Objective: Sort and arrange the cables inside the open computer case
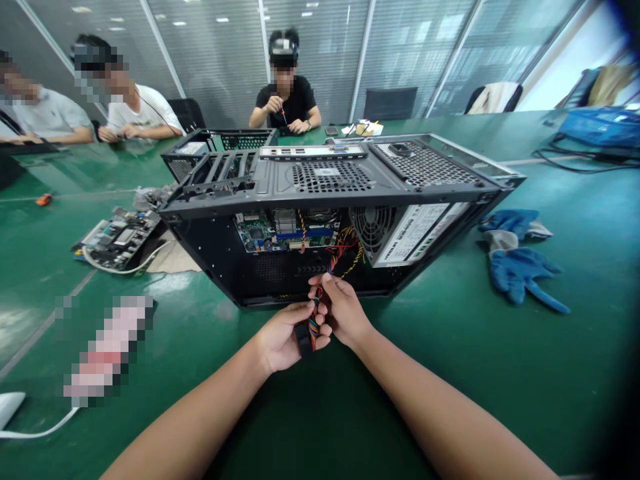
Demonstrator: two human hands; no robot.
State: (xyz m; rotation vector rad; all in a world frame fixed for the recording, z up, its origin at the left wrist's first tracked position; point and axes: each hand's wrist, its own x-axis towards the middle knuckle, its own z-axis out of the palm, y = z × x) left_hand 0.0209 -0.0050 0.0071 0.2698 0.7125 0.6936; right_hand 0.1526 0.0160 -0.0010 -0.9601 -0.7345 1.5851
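Note:
A black computer case lies on its side with its open face toward me. Inside it are a green motherboard and, at the right, a power supply with a fan grille and a white label. A bundle of coloured cables runs out of the case into both hands. My left hand is closed round the lower part of the bundle, beside a black connector or wrap. Higher up, my right hand pinches the same bundle near the case's lower edge.
Blue gloves lie at the right. Loose circuit boards sit at the left, with a pixelated device on a white cable nearer me. Behind the case stands another open case. Several people sit at the far side of the green table.

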